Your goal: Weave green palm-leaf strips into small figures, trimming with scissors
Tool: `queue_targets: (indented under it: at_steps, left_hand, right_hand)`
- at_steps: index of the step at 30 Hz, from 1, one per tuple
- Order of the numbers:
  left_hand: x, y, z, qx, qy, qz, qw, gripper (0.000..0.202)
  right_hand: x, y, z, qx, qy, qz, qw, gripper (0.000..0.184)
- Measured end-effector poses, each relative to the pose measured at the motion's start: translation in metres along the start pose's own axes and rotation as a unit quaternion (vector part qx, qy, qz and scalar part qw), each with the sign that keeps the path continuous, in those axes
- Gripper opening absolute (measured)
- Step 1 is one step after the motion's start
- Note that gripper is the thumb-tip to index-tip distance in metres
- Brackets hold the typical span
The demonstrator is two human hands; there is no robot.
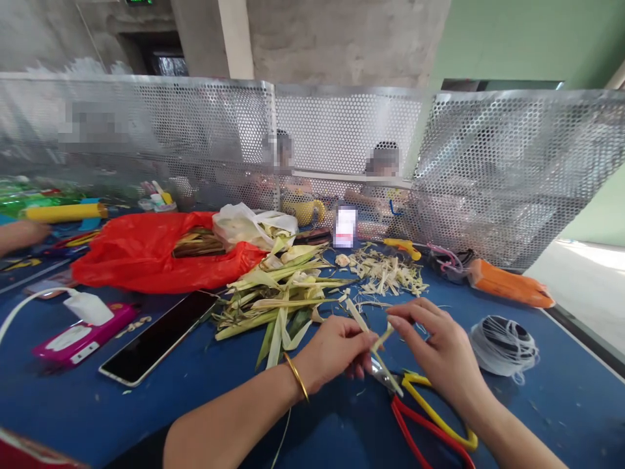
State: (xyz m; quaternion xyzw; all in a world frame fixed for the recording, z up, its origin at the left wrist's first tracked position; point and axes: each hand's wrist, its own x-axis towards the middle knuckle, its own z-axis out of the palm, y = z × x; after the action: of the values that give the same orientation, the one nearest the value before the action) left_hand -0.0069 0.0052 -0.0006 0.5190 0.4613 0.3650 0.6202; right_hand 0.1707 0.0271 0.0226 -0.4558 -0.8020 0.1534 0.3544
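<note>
Here, working over a blue table point(561, 417), with a red plastic bag point(131, 254) farther left, a heap of husks point(280, 299) just ahead, and red-and-yellow-handled scissors point(414, 419) below; pinching, with left hand point(342, 345) and right hand point(437, 342) both clamped on it, a pale strip point(359, 316) raised between.

Looks dry, matt and fibrous in the pale leaf strip point(360, 317), papery and ribbed in the green husk leaves point(283, 303). Shines like thin, crinkled plastic in the red bag point(141, 260), like milky, translucent film in the white bag point(241, 225). Gleams like bright metal on the blades of the scissors point(413, 378), with smooth, plastic-looking handles. Shows glassy black gloss on the flat phone point(159, 339), polished gold-coloured metal on the bracelet point(296, 378), punched silvery metal in the screen point(346, 124), smooth blue on the counter point(556, 417), rough, matt concrete on the wall point(342, 39).
</note>
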Motion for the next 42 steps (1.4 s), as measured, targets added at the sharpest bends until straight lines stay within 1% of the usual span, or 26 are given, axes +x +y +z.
queue_targets:
  at_steps: [1, 3, 5, 6, 7, 9, 11, 12, 15, 17, 19, 22, 27, 29, 33, 36, 38, 39, 41, 42]
  left_hand:
    - [-0.002, -0.001, 0.002, 0.018, -0.031, -0.007, 0.999, 0.028]
    - [-0.006, -0.003, 0.007, 0.060, -0.081, -0.010, 0.995, 0.026]
    - [-0.008, -0.006, 0.010, 0.097, -0.102, -0.004, 0.990, 0.025]
    - [-0.009, -0.007, 0.010, 0.111, -0.101, -0.005, 0.989, 0.024]
    - [-0.009, -0.008, 0.010, 0.119, -0.092, -0.008, 0.989, 0.025]
    - [-0.007, -0.008, 0.009, 0.116, -0.057, -0.018, 0.991, 0.027]
    - [-0.004, -0.006, 0.007, 0.092, -0.009, -0.022, 0.995, 0.028]
    - [-0.003, -0.004, 0.006, 0.074, 0.015, -0.024, 0.997, 0.028]
    - [0.000, 0.002, 0.005, 0.007, 0.083, -0.044, 0.996, 0.026]
    - [0.000, 0.004, 0.005, -0.033, 0.106, -0.054, 0.992, 0.024]
    - [0.000, 0.004, 0.006, -0.071, 0.108, -0.050, 0.990, 0.024]
    - [-0.002, 0.003, 0.007, -0.135, 0.085, -0.037, 0.987, 0.022]
    - [-0.006, 0.006, 0.007, -0.206, 0.036, -0.026, 0.978, 0.014]
    - [-0.006, 0.007, 0.007, -0.218, 0.027, -0.019, 0.975, 0.014]
    - [-0.006, 0.006, 0.007, -0.223, 0.047, -0.015, 0.974, 0.022]
    - [-0.004, 0.003, 0.007, -0.227, 0.062, -0.015, 0.972, 0.026]
    - [-0.002, 0.001, 0.007, -0.234, 0.071, -0.010, 0.970, 0.028]
    - [-0.002, 0.000, 0.006, -0.237, 0.074, -0.007, 0.969, 0.028]
    - [-0.001, -0.001, 0.006, -0.235, 0.079, -0.003, 0.969, 0.028]
    - [-0.001, -0.002, 0.006, -0.231, 0.080, -0.004, 0.970, 0.028]
  right_hand:
    - [0.001, 0.001, 0.001, 0.008, -0.014, 0.014, 1.000, 0.023]
    - [0.002, 0.002, 0.006, 0.073, -0.085, 0.051, 0.992, 0.022]
    - [0.001, 0.000, 0.012, 0.156, -0.148, 0.082, 0.973, 0.023]
    - [0.000, -0.002, 0.014, 0.181, -0.158, 0.091, 0.967, 0.024]
    - [-0.001, -0.004, 0.014, 0.186, -0.150, 0.094, 0.967, 0.025]
    - [-0.003, -0.007, 0.012, 0.138, -0.108, 0.076, 0.982, 0.024]
    - [-0.005, -0.009, 0.007, 0.046, -0.064, 0.027, 0.997, 0.017]
    - [-0.006, -0.009, 0.005, -0.001, -0.048, -0.007, 0.999, 0.014]
    - [-0.009, -0.011, 0.002, -0.104, -0.008, -0.102, 0.989, 0.013]
    - [-0.012, -0.013, 0.005, -0.146, 0.024, -0.142, 0.979, 0.015]
    - [-0.015, -0.016, 0.010, -0.176, 0.051, -0.165, 0.969, 0.017]
    - [-0.019, -0.021, 0.017, -0.195, 0.070, -0.180, 0.962, 0.019]
    - [-0.020, -0.021, 0.021, -0.201, 0.093, -0.170, 0.960, 0.019]
    - [-0.020, -0.020, 0.022, -0.197, 0.095, -0.166, 0.962, 0.019]
    - [-0.021, -0.019, 0.023, -0.198, 0.073, -0.167, 0.963, 0.018]
    - [-0.022, -0.020, 0.025, -0.207, 0.072, -0.171, 0.961, 0.016]
    - [-0.022, -0.020, 0.026, -0.207, 0.050, -0.217, 0.953, 0.018]
    - [-0.022, -0.020, 0.026, -0.212, 0.032, -0.255, 0.943, 0.020]
    - [-0.022, -0.019, 0.027, -0.235, -0.001, -0.330, 0.915, 0.025]
    - [-0.022, -0.019, 0.027, -0.248, -0.009, -0.351, 0.903, 0.027]
